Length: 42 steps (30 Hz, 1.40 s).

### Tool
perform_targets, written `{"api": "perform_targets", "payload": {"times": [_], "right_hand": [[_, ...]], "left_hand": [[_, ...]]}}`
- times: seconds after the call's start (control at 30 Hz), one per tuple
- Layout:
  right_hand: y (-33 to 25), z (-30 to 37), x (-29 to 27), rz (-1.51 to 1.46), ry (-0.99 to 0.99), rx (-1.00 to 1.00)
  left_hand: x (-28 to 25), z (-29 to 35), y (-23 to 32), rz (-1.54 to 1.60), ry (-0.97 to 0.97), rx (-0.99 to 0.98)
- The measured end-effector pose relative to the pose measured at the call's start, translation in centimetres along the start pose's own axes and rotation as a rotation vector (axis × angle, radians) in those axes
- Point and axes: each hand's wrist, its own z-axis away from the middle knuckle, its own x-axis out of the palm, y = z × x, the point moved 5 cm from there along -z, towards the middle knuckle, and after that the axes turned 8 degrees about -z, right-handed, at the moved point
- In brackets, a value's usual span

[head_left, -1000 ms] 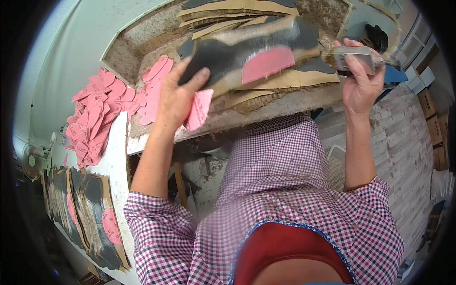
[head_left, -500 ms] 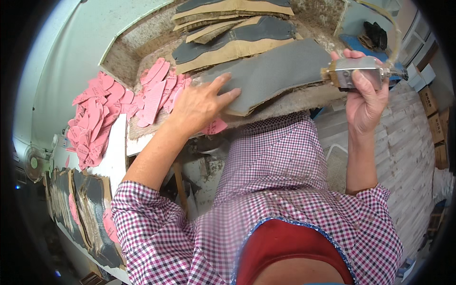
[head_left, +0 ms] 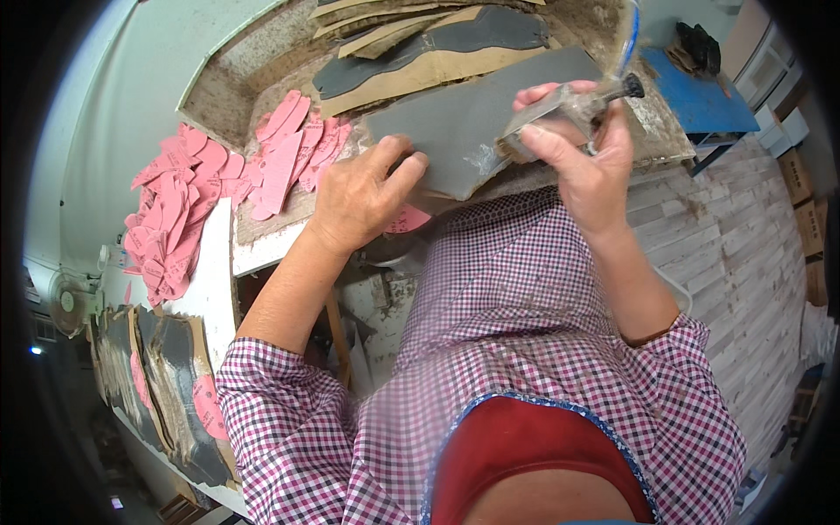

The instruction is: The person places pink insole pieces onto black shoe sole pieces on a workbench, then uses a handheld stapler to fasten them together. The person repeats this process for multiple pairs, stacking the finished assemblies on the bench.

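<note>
Grey sheet [head_left: 477,131]: upper middle of the frame, on the worktable [head_left: 262,249].
Left hand [head_left: 359,197]: fingers spread, pressing the sheet's left end.
Right hand [head_left: 582,153]: clenched around a brush [head_left: 569,105], bristles touching the sheet.

Pink insole pieces [head_left: 262,171] lie heaped on the bench [head_left: 219,105] toward ten o'clock, some spilling onto a white board [head_left: 210,289]. At twelve o'clock, dark soles on tan card [head_left: 437,44] are stacked overlapping. A blue table [head_left: 700,101] stands at two o'clock with dark items [head_left: 696,39] on it. Cartons [head_left: 801,166] sit at three o'clock. A fan [head_left: 66,302] shows at nine o'clock, and more stacked soles [head_left: 166,385] at eight.
</note>
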Motion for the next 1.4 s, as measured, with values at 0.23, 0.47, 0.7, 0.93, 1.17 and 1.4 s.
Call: {"api": "perform_targets", "payload": {"times": [0.23, 0.47, 0.7, 0.93, 1.17, 1.4], "right_hand": [[-2.4, -1.3, -5.1, 0.127, 0.131, -0.102], [-5.3, -2.6, -9.5, 0.432, 0.218, -0.261], [-2.6, -0.8, -3.6, 0.271, 0.104, -0.137], [-0.4, 0.3, 4.8, -0.113, -0.052, -0.027], [-0.7, -6.1, -2.7, 0.369, 0.119, -0.13], [-1.3, -6.7, -8.1, 0.263, 0.231, -0.232]], "left_hand": [[0.3, 0.5, 0.0, 0.028, 0.029, -0.007], [-0.2, 0.6, 0.0, 0.051, 0.05, -0.017], [-1.0, 1.3, -0.2, 0.066, 0.07, -0.028], [-1.3, 0.9, -0.1, 0.044, 0.09, -0.019], [-1.2, 1.4, -0.1, 0.051, 0.101, -0.02], [-0.9, 1.8, 0.0, 0.067, 0.128, -0.028]]}}
